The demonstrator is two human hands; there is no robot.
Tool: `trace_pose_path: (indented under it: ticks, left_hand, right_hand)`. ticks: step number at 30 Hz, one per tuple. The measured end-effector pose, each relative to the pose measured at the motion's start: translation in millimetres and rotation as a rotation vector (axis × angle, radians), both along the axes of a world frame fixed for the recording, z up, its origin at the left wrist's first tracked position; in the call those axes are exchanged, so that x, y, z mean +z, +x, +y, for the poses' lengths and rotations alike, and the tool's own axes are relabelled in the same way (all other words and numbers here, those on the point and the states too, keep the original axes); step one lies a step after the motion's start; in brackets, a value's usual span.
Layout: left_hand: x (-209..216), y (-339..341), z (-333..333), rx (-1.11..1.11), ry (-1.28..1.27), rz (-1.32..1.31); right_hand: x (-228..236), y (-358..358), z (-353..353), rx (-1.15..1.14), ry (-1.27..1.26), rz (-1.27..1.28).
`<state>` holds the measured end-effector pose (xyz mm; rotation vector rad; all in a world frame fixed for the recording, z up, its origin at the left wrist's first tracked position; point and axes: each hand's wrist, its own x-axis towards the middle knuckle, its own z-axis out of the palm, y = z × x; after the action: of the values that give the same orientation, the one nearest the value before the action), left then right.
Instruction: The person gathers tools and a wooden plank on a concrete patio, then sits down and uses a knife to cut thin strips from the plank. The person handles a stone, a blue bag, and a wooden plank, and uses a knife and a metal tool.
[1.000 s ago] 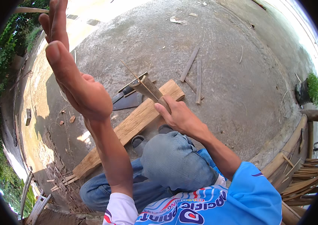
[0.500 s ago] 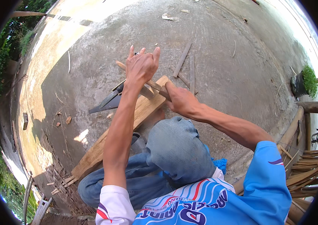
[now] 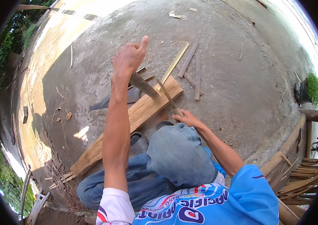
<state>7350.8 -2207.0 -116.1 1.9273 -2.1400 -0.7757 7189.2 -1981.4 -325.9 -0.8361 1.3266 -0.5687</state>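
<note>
My right hand [image 3: 186, 118] is closed round the handle of a knife [image 3: 169, 96]. The knife's narrow, slightly curved blade slants up and left over the end of a thick wooden beam [image 3: 144, 115]. A broad dark flat piece [image 3: 145, 87], like a blade, stands tilted on the beam, its upper end hidden by my left wrist. My left hand [image 3: 127, 57] is raised above it, thumb stretched out; the other fingers bend away out of sight, so any hold is hidden. A pale yellowish strip [image 3: 175, 62] runs from near the knife tip away across the floor.
Dark flat strips [image 3: 198, 77] lie right of the beam on the concrete floor [image 3: 241, 97]. A handsaw [image 3: 101, 104] lies left of the beam, partly behind my left arm. My knee [image 3: 177, 150] is close to the beam. A potted plant [image 3: 312, 90] stands far right, above wooden poles.
My right hand has drawn back toward me with the knife. My left hand has shifted left, its fingers now bent away. The pale strip now shows beyond the beam.
</note>
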Motion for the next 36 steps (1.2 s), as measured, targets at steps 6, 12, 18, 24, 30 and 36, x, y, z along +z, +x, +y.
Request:
trace_pose_path:
  ticks: [6, 12, 18, 24, 30, 36]
  left_hand:
    - [-14.0, 79.9, 27.3, -0.095, 0.149, 0.305]
    - [-74.9, 86.6, 52.5, 0.089, -0.003, 0.813]
    - [-88.4, 78.6, 74.4, 0.117, -0.016, 1.05]
    - [-78.0, 71.1, 86.5, 0.098, 0.035, 1.096]
    - [-78.2, 72.0, 89.1, 0.098, 0.02, 1.084]
    - [-81.3, 74.0, 89.1, 0.092, 0.013, 1.106]
  right_hand:
    - [-22.1, 9.9, -3.3, -0.181, -0.034, 0.023]
    - [72.7, 19.8, -30.8, -0.194, -0.311, -0.013]
    - [152.7, 37.5, -59.9, -0.106, -0.52, -0.225]
    - [174.1, 54.8, -68.7, 0.05, -0.648, 0.107]
    - [172.2, 62.1, -69.5, 0.08, -0.697, 0.124]
    - [173.6, 63.7, -71.1, 0.106, -0.674, 0.115]
